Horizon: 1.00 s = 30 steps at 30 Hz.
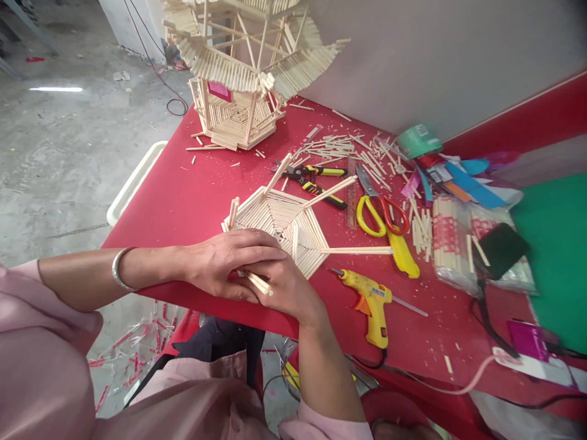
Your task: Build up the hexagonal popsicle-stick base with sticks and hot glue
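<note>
A hexagonal frame of wooden sticks [257,211] lies on the red table, with paired-stick posts rising from its corners. At its near edge my left hand [229,256] lies partly over my right hand [288,284], and their fingers overlap. Between them a short post of paired wooden sticks [257,282] pokes out toward me, and both hands are closed around it. My right fingertips are hidden beneath the left hand. Right of the hands lies a yellow glue gun [373,305] with a glue stick in its back.
A tiered stick pagoda [247,73] stands at the far end. Cutting pliers [316,180], scissors [378,208], a yellow cutter knife [403,253] and loose sticks [334,146] lie beyond the frame. Bagged sticks [454,238] sit at right, and a cord [477,382] runs along the front.
</note>
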{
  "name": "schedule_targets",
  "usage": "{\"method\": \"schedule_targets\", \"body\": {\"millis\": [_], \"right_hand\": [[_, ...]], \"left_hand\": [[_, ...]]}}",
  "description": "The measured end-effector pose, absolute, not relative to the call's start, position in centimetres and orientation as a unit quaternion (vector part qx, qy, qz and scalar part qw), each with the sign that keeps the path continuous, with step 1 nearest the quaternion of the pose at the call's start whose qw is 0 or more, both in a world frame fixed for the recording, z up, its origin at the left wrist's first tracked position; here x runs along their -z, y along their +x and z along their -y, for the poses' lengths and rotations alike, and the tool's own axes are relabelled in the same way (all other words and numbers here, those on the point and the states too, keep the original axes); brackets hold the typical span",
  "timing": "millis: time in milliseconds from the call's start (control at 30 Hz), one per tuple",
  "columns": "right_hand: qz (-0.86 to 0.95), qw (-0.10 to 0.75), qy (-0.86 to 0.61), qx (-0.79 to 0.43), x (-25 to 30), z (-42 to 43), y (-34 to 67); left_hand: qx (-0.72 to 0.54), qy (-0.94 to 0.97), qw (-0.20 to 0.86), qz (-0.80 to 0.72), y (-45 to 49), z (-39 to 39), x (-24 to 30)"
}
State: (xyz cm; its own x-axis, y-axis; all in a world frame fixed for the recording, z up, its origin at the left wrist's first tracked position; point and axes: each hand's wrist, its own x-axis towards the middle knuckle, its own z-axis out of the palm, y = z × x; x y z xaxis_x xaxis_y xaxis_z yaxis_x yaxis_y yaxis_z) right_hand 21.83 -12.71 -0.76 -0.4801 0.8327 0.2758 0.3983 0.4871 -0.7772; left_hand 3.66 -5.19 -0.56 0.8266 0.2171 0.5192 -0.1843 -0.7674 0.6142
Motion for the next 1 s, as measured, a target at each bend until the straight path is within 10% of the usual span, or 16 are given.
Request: {"method": "schedule_targets", "body": {"millis": [1000], "right_hand": [[0.795, 0.320, -0.402, -0.322, 0.70, 12.84, 21.81]], "left_hand": [[-0.298, 0.889, 0.348, -0.008, 3.63, 5.17, 0.86]]}}
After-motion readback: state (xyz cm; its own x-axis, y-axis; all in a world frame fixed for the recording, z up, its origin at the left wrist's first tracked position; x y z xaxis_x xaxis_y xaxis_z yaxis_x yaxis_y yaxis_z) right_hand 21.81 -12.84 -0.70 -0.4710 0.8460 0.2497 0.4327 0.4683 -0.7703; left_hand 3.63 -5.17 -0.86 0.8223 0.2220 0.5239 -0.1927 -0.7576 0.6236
